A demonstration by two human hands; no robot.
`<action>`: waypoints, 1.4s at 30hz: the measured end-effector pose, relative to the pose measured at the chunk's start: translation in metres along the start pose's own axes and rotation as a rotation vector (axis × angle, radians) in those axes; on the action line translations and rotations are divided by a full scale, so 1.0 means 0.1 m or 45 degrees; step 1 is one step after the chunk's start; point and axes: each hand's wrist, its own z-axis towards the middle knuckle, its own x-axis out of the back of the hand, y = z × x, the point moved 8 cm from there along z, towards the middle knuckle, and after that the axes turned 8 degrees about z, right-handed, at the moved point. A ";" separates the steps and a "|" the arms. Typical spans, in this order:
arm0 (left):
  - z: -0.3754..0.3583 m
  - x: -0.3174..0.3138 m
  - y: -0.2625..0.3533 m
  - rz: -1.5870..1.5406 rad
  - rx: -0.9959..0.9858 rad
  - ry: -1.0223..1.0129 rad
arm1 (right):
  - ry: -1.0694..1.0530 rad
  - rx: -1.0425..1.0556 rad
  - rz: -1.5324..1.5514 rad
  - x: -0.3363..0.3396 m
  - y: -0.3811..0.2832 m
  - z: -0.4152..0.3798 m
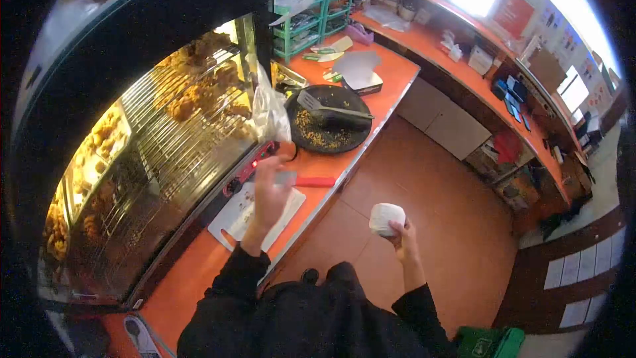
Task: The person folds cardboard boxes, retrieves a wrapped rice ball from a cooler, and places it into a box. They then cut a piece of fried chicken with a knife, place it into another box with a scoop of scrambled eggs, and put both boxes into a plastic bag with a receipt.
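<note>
My right hand (407, 241) grips a rounded white bundle (386, 219), which looks wrapped in paper, out over the floor. My left hand (270, 193) is raised over the counter, slightly blurred, its fingers loosely apart and nothing visible in them. Just above those fingertips hangs a clear plastic bag (269, 114) by the corner of the display cabinet. Behind the left hand lies a knife with a red handle (315, 181), its blade partly hidden. Below that hand is a white cutting board (291, 211) with some crumbs.
A heated glass cabinet (179, 152) with fried food on racks stands at left. On the orange counter (397, 69) sits a black pan (331, 140) holding crumbs and a spatula (321, 106). Green shelves (331, 0) rise behind. A second counter (457, 59) runs along the far wall.
</note>
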 end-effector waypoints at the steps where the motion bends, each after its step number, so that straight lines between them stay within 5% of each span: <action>1: 0.13 0.01 -0.28 -0.138 0.188 0.063 | -0.011 0.024 0.005 0.03 -0.10 0.30; 2: 0.23 0.00 -0.55 -0.278 0.374 0.138 | 0.014 0.014 -0.055 0.08 -0.20 0.62; 4: 0.56 0.23 -0.45 0.013 0.201 0.413 | 0.051 -0.010 -0.188 0.19 -0.36 1.32; 12: 1.09 -0.13 -0.65 0.458 0.365 0.911 | 0.023 0.419 -0.682 -0.42 -1.24 4.89; 14: 1.24 -0.26 -0.67 0.551 0.469 0.858 | -0.147 0.560 -0.644 -0.69 -1.21 5.71; 17: 1.44 -0.45 -0.71 0.846 0.561 0.765 | -0.009 0.608 -1.234 -1.23 -1.34 6.07; 21: 1.32 -0.44 -0.87 0.993 0.546 0.905 | -0.324 0.413 -1.225 -1.08 -0.38 7.33; 24: 1.59 -0.39 -0.45 1.528 0.297 0.777 | -0.441 0.384 -1.658 -0.86 0.10 7.83; 28: 1.44 -0.18 -0.48 1.772 0.446 0.807 | -0.491 0.535 -2.362 -0.38 0.61 8.71; 30: 1.25 0.04 -0.51 1.719 0.530 0.896 | -0.362 0.874 -2.200 -1.18 -0.58 7.04; 34: 0.91 0.51 -0.50 1.564 0.562 1.039 | -0.857 0.653 -1.643 -1.59 -0.66 6.13; 40: 0.57 0.75 -0.16 1.405 0.629 1.098 | -1.717 0.172 -1.141 -3.07 -0.68 2.72; 42: 0.57 0.60 -0.02 1.296 0.553 1.021 | -2.091 0.280 -0.945 -3.30 -0.53 1.82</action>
